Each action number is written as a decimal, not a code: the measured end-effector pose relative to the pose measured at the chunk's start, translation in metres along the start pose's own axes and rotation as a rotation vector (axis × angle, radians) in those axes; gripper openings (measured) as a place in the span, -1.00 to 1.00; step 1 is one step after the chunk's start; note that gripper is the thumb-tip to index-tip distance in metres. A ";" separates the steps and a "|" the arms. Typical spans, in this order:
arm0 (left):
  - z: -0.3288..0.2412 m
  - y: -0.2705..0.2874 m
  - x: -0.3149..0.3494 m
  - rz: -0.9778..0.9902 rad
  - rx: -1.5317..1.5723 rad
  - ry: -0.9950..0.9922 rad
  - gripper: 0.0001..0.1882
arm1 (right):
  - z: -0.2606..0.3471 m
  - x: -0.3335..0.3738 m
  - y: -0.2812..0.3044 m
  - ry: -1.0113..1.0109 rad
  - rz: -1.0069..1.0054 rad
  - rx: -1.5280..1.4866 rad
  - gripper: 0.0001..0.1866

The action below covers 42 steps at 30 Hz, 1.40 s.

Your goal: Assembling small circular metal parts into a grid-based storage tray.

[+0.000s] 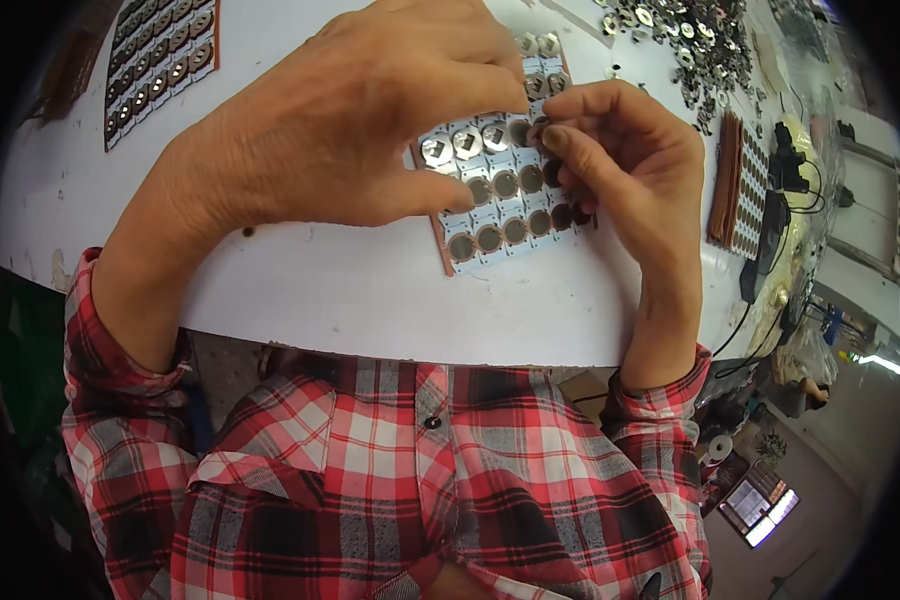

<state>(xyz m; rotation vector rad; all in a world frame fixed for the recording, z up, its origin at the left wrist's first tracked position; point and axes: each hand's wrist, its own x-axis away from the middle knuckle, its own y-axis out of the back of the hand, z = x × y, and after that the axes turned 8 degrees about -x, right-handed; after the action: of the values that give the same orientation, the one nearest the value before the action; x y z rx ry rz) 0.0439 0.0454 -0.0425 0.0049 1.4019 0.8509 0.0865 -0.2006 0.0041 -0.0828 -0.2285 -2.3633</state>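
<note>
A panel of small circuit boards (pixel 482 247) lies on the white table, in rows of round pads. Shiny silver round metal clips (pixel 467 143) sit on part of it, on the farther rows; the nearer rows show dull, dark round pads. My left hand (pixel 370 110) arches over the panel's left side, thumb and index finger apart, the thumb by the left edge. Its other fingers are partly hidden. Above the panel's right part, my right hand (pixel 635 150) pinches a small round metal piece (pixel 537 130) between thumb and index finger. That hand hides some pads.
A heap of loose metal clips (pixel 685 40) spreads at the far right. Another panel filled with round metal parts (pixel 162 60) lies at the far left. To the right stands a stack of panels (pixel 738 190), beside black cables and plugs (pixel 788 165) along the table's edge.
</note>
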 end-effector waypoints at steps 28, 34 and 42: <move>-0.038 0.010 -0.030 0.342 -0.090 0.666 -0.48 | 0.000 0.004 -0.013 0.146 -0.052 0.295 -0.92; -0.065 0.030 -0.066 0.510 -0.023 0.918 -0.44 | 0.005 0.000 -0.006 0.105 0.136 0.273 -0.91; -0.068 0.029 -0.067 0.523 -0.044 0.919 -0.37 | 0.011 0.003 -0.019 0.059 0.045 0.356 -0.95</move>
<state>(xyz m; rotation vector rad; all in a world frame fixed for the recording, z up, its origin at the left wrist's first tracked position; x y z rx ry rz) -0.0243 -0.0009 0.0130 -0.0634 2.2956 1.4149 0.0712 -0.1870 0.0129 0.1506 -0.6068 -2.2407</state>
